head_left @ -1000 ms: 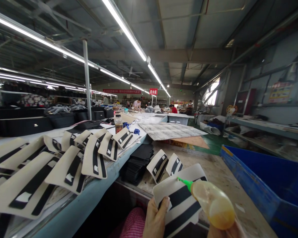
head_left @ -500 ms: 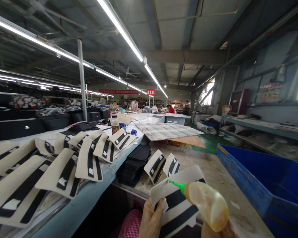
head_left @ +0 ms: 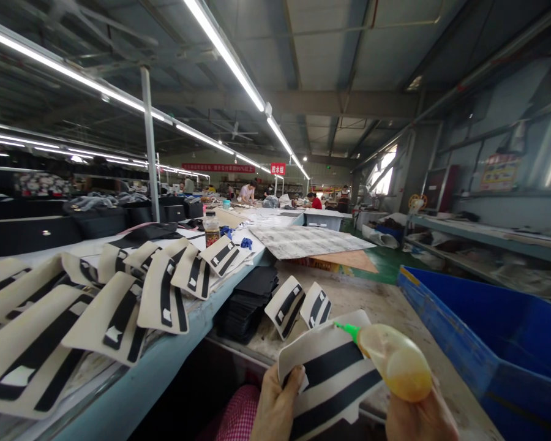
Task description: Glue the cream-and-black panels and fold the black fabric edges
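At the lower middle, my left hand [head_left: 278, 401] grips the near left edge of a cream panel [head_left: 312, 339] with black strips, its thumb pressed on the face. A small white scrap shows by that thumb. My right hand [head_left: 420, 416] is closed around the lower part of a glue bottle [head_left: 392, 355], translucent and partly filled with amber liquid. The bottle's green nozzle points left, its tip at the panel's upper edge; I cannot tell whether it touches. Two similar striped panels [head_left: 282, 306] lean just beyond, beside a stack of black pieces [head_left: 248, 306].
Several striped cream panels [head_left: 108, 321] lie overlapping along the bench [head_left: 183, 361] on the left. A jar [head_left: 212, 229] stands behind them. A blue bin [head_left: 468, 361] flanks the right side. A large grey-white sheet [head_left: 307, 242] juts out ahead. Other people work far back.
The bottle and my right hand have shifted right, so the nozzle tip has travelled rightward along the panel's upper edge. The panel has tilted slightly, while my left hand keeps its hold.
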Demonstrator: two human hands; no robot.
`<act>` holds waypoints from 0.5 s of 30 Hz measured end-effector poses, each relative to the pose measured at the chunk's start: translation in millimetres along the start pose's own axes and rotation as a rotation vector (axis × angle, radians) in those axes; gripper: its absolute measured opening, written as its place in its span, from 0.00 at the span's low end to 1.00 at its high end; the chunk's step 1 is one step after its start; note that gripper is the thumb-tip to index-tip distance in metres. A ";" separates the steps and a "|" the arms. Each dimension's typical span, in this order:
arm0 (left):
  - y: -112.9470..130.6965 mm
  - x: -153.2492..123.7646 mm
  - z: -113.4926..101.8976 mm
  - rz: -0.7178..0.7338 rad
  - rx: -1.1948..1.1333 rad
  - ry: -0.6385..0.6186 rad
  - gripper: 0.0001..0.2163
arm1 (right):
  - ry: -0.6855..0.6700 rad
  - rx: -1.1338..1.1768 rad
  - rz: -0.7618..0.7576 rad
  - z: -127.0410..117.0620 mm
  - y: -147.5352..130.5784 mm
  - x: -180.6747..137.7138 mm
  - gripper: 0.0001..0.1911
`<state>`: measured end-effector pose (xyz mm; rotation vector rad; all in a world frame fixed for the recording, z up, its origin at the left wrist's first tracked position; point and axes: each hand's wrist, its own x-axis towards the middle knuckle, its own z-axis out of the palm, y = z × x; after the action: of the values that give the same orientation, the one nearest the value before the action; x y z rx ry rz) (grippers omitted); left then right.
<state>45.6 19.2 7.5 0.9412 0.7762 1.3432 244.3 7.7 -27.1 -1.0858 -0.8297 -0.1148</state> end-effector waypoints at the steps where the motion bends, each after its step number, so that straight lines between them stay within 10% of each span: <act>1: -0.9 0.3 -0.1 -0.006 -0.006 -0.008 0.19 | -0.006 0.011 0.004 -0.5 0.4 -0.6 0.20; 15: -8.0 2.8 -5.5 -0.072 -0.059 -0.019 0.21 | -0.010 0.123 0.075 -8.7 15.0 -7.2 0.19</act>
<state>44.5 22.7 -1.9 0.8707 0.7451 1.2863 250.9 5.8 -44.5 -1.0013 -0.7935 0.0045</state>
